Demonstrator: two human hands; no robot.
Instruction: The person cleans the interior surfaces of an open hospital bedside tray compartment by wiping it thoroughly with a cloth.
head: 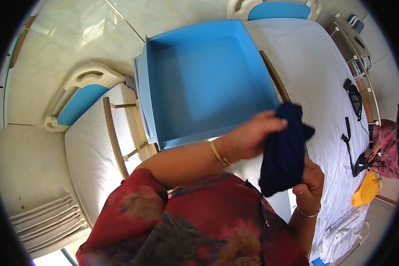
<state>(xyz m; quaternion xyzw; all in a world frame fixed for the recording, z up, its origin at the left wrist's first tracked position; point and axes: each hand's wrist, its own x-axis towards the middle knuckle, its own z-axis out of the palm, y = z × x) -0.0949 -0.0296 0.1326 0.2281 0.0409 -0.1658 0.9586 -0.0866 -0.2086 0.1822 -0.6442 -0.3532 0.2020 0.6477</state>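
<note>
A dark navy knitted cloth item hangs bunched between my two hands, to the right of my body's middle. My left hand, with a yellow bangle on its wrist, pinches the upper left part of it between thumb and fingers. At its lower right edge, my right hand has hold of it, the fingers partly hidden by the fabric. Behind my left forearm is the blue rimmed top of a bedside cabinet, its inner surface bare.
Beds with white sheets stand left and right, with metal side rails. On the right bed lie black straps, a black device, yellow fabric and white folded cloth. Another person is at the far right.
</note>
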